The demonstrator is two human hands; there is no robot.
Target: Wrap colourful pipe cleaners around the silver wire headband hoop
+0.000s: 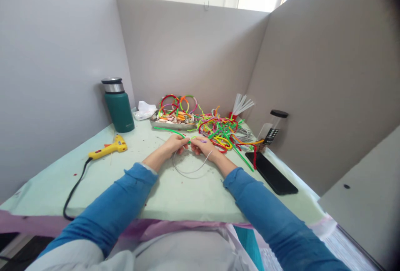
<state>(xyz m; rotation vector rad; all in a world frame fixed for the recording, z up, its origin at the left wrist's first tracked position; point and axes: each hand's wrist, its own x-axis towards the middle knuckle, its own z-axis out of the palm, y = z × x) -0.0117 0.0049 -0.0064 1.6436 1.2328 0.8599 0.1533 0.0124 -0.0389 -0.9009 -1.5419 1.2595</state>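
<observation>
Two hands meet at the middle of a table covered in pale green cloth (193, 202). The left hand (176, 142) is closed, pinching a fuzzy green stem (168, 130) that points toward 10 o'clock. The right hand (201, 144) is closed too, fingertips at the same spot; what they grip is hidden. A thin, smooth grey wire (190, 177) loops below at 6 o'clock.

From the hands: at 11, a shiny metal tray (173, 126) of small pieces, topped by fuzzy multicoloured rings (196, 101); at 1 to 2, a tangle of bright stems (221, 127); at 9, a yellow plastic glue gun (108, 150); at 10, a teal bottle (118, 110); at 3, a clear bottle (275, 122), its pale lettering too small to read; at 4, a flat black phone (272, 174).
</observation>
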